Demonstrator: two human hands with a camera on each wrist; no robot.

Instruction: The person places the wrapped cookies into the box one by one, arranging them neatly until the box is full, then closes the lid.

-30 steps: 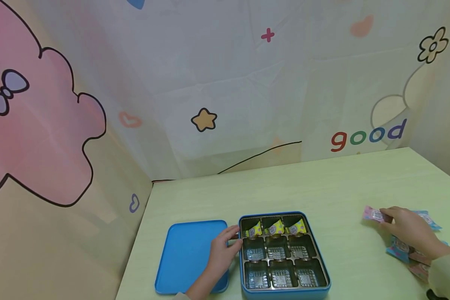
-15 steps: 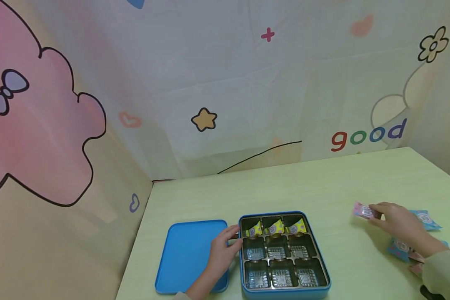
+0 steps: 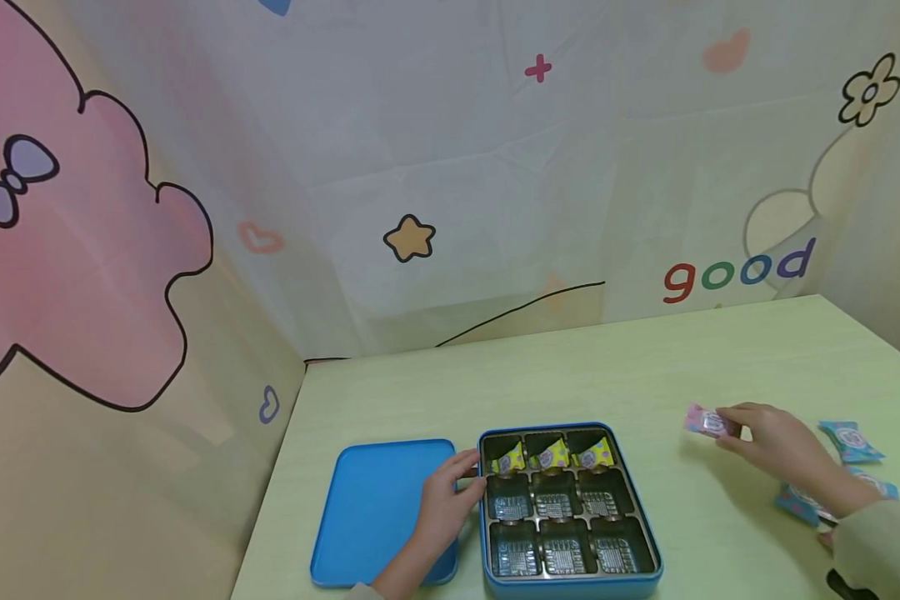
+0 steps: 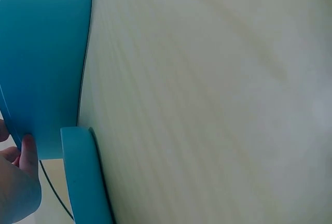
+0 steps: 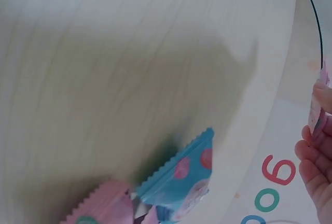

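At the near right, a pale sleeve is being worn, with a dark strap at its lower edge. In the near middle, a blue box is being divided into nine compartments by a dark tray. To its left, a flat blue lid is being partly crossed by the left forearm. The box's left wall is being touched by the left hand, whose fingers are being held loosely extended and apart, with nothing being gripped. To the right, blue packets and a pink packet are being rested on the table, some of them being partly covered by the right forearm; their full number cannot be told. In the box's far row, three yellow packets are being held, one to each compartment. Right of the box and well apart from it, a pink-wrapped candy is being pinched between the thumb and fingertips of the right hand, its shadow being cast on the table below. Behind the table, a printed backdrop is being hung, and the word "good" is being shown on it.
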